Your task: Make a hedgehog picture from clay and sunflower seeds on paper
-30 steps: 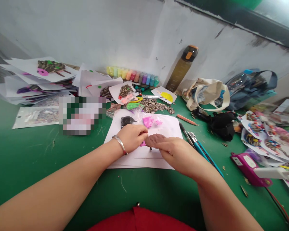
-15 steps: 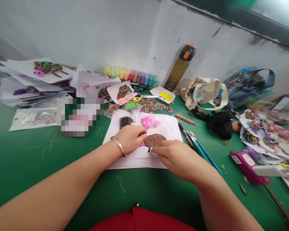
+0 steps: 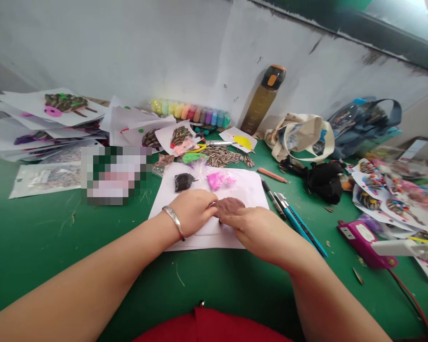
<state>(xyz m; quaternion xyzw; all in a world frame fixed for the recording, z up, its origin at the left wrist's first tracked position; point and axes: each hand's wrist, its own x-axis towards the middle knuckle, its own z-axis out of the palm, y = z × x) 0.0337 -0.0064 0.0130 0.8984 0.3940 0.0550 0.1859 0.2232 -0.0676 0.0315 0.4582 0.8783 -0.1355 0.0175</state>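
While your left hand [image 3: 191, 212] and right hand [image 3: 251, 229] are closing their fingers [image 3: 209, 206] on a brown clay lump [image 3: 228, 204], you are working over a white paper sheet [image 3: 248, 190].

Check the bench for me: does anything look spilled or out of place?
Yes: loose sunflower seeds lie scattered on the green mat, well right of the main seed pile. They look spilled rather than set out.
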